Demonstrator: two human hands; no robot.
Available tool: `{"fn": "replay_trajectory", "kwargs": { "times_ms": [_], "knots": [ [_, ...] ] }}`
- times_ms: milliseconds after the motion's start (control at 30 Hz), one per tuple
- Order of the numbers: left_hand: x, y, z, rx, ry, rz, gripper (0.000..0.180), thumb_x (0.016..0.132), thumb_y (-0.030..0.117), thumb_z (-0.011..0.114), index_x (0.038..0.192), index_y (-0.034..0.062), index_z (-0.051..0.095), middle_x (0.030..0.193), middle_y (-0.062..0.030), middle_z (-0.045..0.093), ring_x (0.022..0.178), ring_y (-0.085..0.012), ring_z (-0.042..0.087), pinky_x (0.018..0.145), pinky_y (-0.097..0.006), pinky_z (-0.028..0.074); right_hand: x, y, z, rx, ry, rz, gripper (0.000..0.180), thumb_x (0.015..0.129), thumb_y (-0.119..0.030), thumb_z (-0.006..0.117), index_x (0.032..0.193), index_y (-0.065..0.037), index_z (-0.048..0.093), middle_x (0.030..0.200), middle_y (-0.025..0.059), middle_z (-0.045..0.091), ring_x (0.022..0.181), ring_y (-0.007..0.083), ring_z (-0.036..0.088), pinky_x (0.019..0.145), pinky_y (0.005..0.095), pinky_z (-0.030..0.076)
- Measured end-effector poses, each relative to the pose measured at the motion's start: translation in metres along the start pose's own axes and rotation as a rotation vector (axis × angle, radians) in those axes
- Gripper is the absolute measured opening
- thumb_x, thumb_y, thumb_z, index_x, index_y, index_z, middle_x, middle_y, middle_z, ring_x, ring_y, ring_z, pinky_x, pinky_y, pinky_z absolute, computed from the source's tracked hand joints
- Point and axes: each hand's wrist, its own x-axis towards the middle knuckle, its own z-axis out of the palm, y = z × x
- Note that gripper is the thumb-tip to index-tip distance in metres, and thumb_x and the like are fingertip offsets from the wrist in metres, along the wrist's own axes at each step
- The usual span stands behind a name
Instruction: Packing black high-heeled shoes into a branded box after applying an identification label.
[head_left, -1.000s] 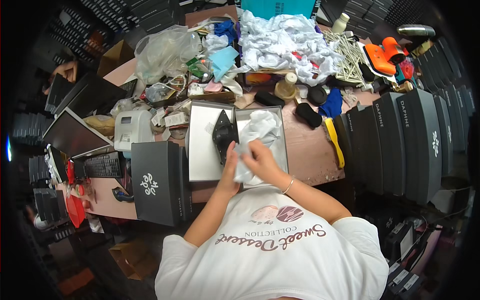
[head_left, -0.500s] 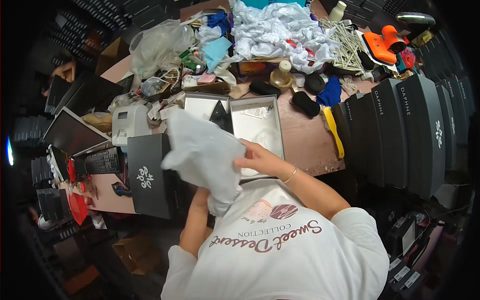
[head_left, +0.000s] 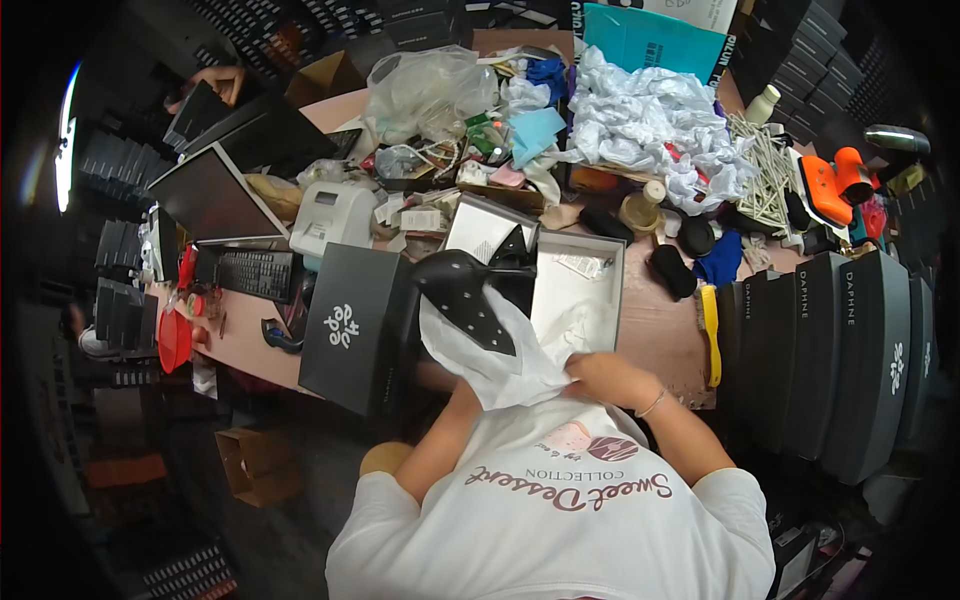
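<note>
In front of my chest, a black shoe (head_left: 470, 300) dotted with small pale studs sticks out of a white tissue wrap (head_left: 500, 375). My right hand (head_left: 608, 380) is closed on the right edge of the wrap, thumb and fingers pinched together. My left hand lies hidden behind the wrap and below the shoe, with only the forearm (head_left: 440, 435) showing, so its fingers cannot be seen. Just beyond sits an open shoebox (head_left: 615, 305), pale inside, with paper and a small packet in it. Another black pointed piece (head_left: 512, 243), perhaps a second shoe, rests at its left half.
A closed dark shoebox (head_left: 350, 330) stands left of the shoe, near a white label printer (head_left: 332, 215) and a keyboard (head_left: 255, 272). Dark boxes (head_left: 825, 350) line the right side. A yellow-handled brush (head_left: 711, 335) lies before them. Crumpled white tissue (head_left: 640, 110) fills a carton behind.
The wrap, which hid everything inside it, is now pulled down, and the black shoe shows. My right hand has moved right and lower with the wrap's edge. The view has shifted.
</note>
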Motion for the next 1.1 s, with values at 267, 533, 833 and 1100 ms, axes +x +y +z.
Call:
{"fn": "replay_trajectory", "kwargs": {
  "times_ms": [267,533,833,1100],
  "knots": [
    [0.063,0.077,-0.044,-0.576,-0.533,-0.38,0.036,0.087,0.004,0.053,0.123,-0.001,0.055,0.103,-0.0069,0.065,0.091,-0.0088,0.058,0.081,-0.023,0.046,-0.053,-0.038,-0.09,0.485,0.423,0.007,0.054,0.07,-0.016,0.077,0.118,0.001,0.059,0.113,0.014,0.063,0.106,0.0224,0.059,0.094,0.0326,0.043],
    [0.03,-0.015,-0.074,-1.235,0.112,-0.69,0.037,0.094,0.021,0.043,0.116,-0.0059,0.054,0.105,-0.0173,0.063,0.092,-0.0275,0.065,0.08,-0.037,0.055,-0.158,0.018,-0.013,0.425,1.2,0.378,0.037,0.075,-0.013,0.073,0.107,0.002,0.063,0.106,0.0129,0.063,0.101,0.0214,0.059,0.09,0.0304,0.043],
    [0.093,0.023,-0.109,-0.606,0.706,-0.386,0.025,0.093,0.012,0.052,0.114,-0.0023,0.051,0.109,-0.0105,0.06,0.097,-0.0185,0.059,0.084,-0.03,0.048,-0.094,0.075,0.092,0.079,1.239,0.677,0.058,0.08,-0.019,0.069,0.128,0.001,0.045,0.13,0.02,0.044,0.122,0.0366,0.04,0.103,0.0409,0.033],
    [0.078,0.004,-0.074,-0.225,0.613,-0.429,0.031,0.081,0.003,0.055,0.11,-0.0084,0.057,0.102,-0.0158,0.064,0.096,-0.0221,0.058,0.089,-0.032,0.044,0.038,0.076,0.084,-0.223,0.273,0.333,0.047,0.076,-0.011,0.067,0.12,-0.009,0.05,0.115,0.0226,0.052,0.103,0.0382,0.056,0.086,0.0475,0.048]
  ]
}}
